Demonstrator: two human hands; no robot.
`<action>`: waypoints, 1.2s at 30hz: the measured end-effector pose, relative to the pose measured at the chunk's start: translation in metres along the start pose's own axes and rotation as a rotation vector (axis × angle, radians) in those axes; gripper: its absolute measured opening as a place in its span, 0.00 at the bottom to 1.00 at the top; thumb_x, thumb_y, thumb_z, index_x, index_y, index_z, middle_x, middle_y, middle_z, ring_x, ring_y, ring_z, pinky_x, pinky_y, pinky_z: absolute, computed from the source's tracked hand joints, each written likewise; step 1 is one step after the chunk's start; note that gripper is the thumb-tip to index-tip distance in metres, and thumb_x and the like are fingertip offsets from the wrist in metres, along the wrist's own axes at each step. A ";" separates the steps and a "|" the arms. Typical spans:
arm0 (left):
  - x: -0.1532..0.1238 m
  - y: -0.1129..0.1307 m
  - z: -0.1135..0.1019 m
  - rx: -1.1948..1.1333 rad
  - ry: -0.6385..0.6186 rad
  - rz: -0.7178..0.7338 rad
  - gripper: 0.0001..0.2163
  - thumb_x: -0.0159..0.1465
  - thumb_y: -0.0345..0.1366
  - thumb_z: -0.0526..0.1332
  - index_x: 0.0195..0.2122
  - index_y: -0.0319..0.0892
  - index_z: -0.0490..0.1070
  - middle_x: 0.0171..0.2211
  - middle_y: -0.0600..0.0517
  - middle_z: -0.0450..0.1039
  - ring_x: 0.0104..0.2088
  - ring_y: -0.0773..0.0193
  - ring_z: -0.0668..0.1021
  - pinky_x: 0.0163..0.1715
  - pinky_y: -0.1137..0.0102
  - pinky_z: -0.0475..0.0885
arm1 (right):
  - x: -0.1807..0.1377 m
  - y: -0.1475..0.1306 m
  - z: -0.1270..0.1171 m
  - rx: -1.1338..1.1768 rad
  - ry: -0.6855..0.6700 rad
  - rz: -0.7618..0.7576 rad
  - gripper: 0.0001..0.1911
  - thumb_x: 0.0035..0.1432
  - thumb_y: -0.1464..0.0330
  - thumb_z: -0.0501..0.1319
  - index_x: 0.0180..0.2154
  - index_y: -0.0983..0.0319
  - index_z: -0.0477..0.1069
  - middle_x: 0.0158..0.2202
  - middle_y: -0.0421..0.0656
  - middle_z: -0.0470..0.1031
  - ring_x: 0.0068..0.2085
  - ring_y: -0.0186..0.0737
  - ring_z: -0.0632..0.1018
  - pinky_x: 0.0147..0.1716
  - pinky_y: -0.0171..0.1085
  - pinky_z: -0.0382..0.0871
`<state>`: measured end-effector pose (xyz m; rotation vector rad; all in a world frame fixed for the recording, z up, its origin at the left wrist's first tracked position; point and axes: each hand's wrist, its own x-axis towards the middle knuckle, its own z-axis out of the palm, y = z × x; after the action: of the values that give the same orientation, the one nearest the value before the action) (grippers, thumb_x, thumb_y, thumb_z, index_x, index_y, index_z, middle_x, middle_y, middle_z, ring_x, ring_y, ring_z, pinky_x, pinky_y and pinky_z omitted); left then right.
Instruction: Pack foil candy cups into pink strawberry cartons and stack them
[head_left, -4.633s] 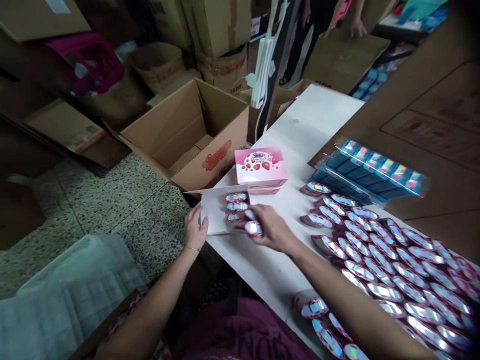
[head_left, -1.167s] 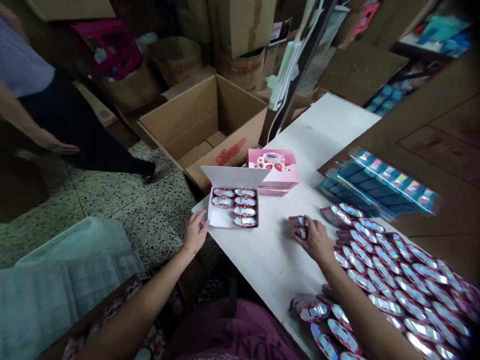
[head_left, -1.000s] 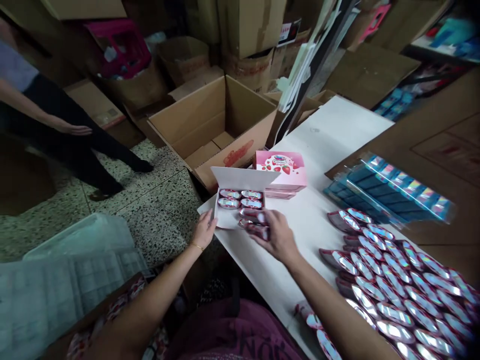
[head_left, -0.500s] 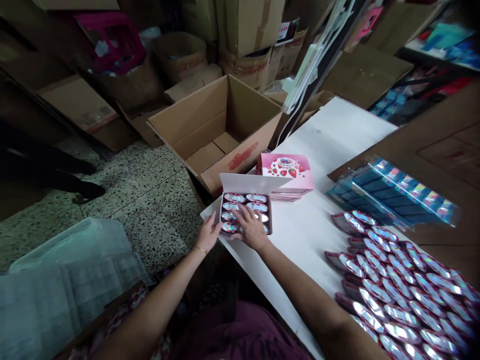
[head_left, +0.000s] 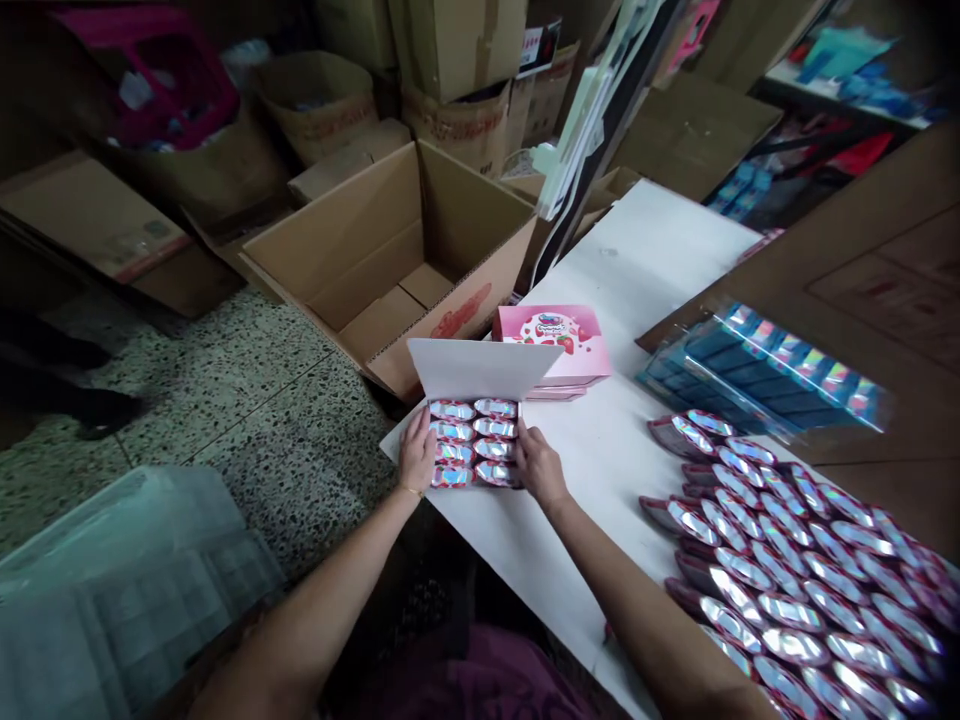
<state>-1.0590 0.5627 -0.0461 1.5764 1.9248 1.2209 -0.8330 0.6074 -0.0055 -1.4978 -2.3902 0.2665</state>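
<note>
A small open box [head_left: 480, 368], white inside with its lid raised, sits at the near left corner of the white table [head_left: 645, 260]. It is filled with two columns of shiny foil-topped cups [head_left: 474, 442]. My left hand [head_left: 417, 458] grips the box's left side. My right hand [head_left: 534, 464] grips its right side. Behind the open box stands a closed pink box with strawberries [head_left: 553, 340] on top of another.
Rows of several foil-topped cups [head_left: 780, 560] cover the table at the right. A clear pack of blue items [head_left: 765, 370] lies behind them. An open cardboard carton [head_left: 397, 260] stands on the floor beside the table. A clear plastic bin [head_left: 127, 590] is at the lower left.
My right hand brought more cups from the pile into the box and pressed them down. Both hands now hold the box's sides. The other person has walked out at the left.
</note>
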 end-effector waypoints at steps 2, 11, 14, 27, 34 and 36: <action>-0.011 0.005 0.002 0.100 -0.035 0.038 0.21 0.64 0.35 0.45 0.59 0.41 0.55 0.59 0.44 0.56 0.57 0.56 0.63 0.56 0.58 0.59 | -0.012 -0.004 0.000 -0.118 -0.058 -0.001 0.24 0.62 0.66 0.42 0.60 0.63 0.53 0.38 0.48 0.69 0.34 0.39 0.74 0.28 0.34 0.69; -0.003 -0.005 -0.008 0.001 -0.104 0.011 0.14 0.63 0.35 0.48 0.48 0.41 0.65 0.50 0.45 0.65 0.49 0.60 0.70 0.51 0.61 0.65 | -0.014 0.017 0.008 0.117 0.006 -0.005 0.19 0.63 0.63 0.44 0.46 0.60 0.69 0.31 0.45 0.70 0.32 0.38 0.73 0.32 0.35 0.69; 0.018 -0.014 -0.018 -0.077 -0.116 -0.052 0.21 0.57 0.34 0.56 0.53 0.38 0.59 0.50 0.43 0.66 0.43 0.61 0.74 0.44 0.63 0.70 | -0.002 0.026 0.004 0.369 0.027 0.114 0.20 0.58 0.62 0.52 0.50 0.61 0.63 0.33 0.42 0.70 0.27 0.36 0.72 0.27 0.36 0.70; 0.056 0.024 -0.050 0.231 -0.723 0.367 0.20 0.53 0.31 0.58 0.48 0.37 0.68 0.56 0.42 0.62 0.58 0.60 0.63 0.58 0.62 0.54 | 0.037 0.016 -0.044 -0.321 -0.484 -0.519 0.32 0.51 0.73 0.56 0.59 0.65 0.55 0.62 0.49 0.53 0.60 0.48 0.58 0.57 0.46 0.52; 0.002 0.021 -0.038 0.361 -0.828 0.568 0.49 0.42 0.49 0.67 0.59 0.29 0.49 0.63 0.30 0.36 0.63 0.44 0.40 0.59 0.52 0.41 | -0.024 -0.031 -0.015 -0.276 -0.344 -0.519 0.59 0.36 0.42 0.61 0.61 0.72 0.48 0.63 0.61 0.41 0.63 0.60 0.44 0.59 0.54 0.37; -0.003 0.018 -0.036 0.357 -0.825 0.572 0.50 0.41 0.50 0.67 0.60 0.29 0.46 0.63 0.29 0.35 0.63 0.43 0.39 0.59 0.51 0.40 | -0.029 -0.029 -0.013 -0.288 -0.346 -0.513 0.61 0.33 0.41 0.62 0.61 0.72 0.48 0.63 0.61 0.40 0.63 0.61 0.43 0.59 0.55 0.37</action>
<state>-1.0731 0.5461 -0.0124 2.4123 1.2123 0.2425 -0.8408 0.5689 0.0110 -0.9352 -3.0976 0.0643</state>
